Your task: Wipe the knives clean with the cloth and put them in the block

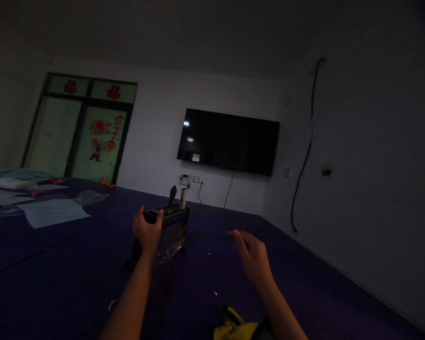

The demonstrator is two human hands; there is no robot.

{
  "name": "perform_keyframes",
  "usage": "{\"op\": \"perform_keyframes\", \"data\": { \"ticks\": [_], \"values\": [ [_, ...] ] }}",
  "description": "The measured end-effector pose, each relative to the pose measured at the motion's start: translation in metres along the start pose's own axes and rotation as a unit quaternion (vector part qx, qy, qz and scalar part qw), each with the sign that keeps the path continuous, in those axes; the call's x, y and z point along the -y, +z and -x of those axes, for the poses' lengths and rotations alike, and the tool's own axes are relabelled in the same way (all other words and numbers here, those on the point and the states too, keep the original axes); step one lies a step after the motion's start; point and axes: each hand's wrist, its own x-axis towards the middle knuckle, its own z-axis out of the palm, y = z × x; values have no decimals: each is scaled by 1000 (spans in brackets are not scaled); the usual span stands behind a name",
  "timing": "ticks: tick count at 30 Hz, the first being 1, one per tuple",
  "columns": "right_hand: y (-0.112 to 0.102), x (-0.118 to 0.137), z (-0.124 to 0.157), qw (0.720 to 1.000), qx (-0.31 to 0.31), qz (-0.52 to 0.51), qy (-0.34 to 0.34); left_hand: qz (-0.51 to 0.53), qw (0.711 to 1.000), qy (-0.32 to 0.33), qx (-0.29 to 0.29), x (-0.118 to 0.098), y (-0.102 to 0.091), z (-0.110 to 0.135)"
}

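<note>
My left hand [148,231] grips the top edge of a dark box-like appliance with a shiny front [170,233] that stands on the dark blue floor [74,274]. Two small upright items, a dark one [172,196] and a pale one [183,198], rise just behind its top. My right hand [252,255] hovers to the right of the appliance, fingers loosely stretched toward it and holding nothing. The room is dim, so details of the appliance are hard to make out.
A black television [228,141] hangs on the far white wall above sockets and cables [193,180]. Papers and plastic bags [51,211] lie on the floor at left, near a green glass door [83,134]. A yellow cloth [233,328] lies at the bottom edge.
</note>
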Motion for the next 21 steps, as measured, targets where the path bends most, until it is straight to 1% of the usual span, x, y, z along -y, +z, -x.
{"op": "perform_keyframes", "data": {
  "ticks": [4,8,11,16,19,21],
  "values": [
    [1,-18,1,999,8,14,48,22,999,27,-10,2,3,2],
    [-3,-35,-1,997,-4,6,77,52,997,57,1,-9,3,3],
    [-8,-44,-3,996,-18,-18,91,87,994,57,21,-25,1,4],
    [-11,-56,-3,990,-40,-87,105,182,979,31,83,-58,0,10],
    [-9,-64,-2,984,-44,-131,111,243,961,6,132,-80,0,19],
    [-12,-69,-3,981,-41,-159,107,292,940,-17,178,-94,-1,27]
  ]
}}
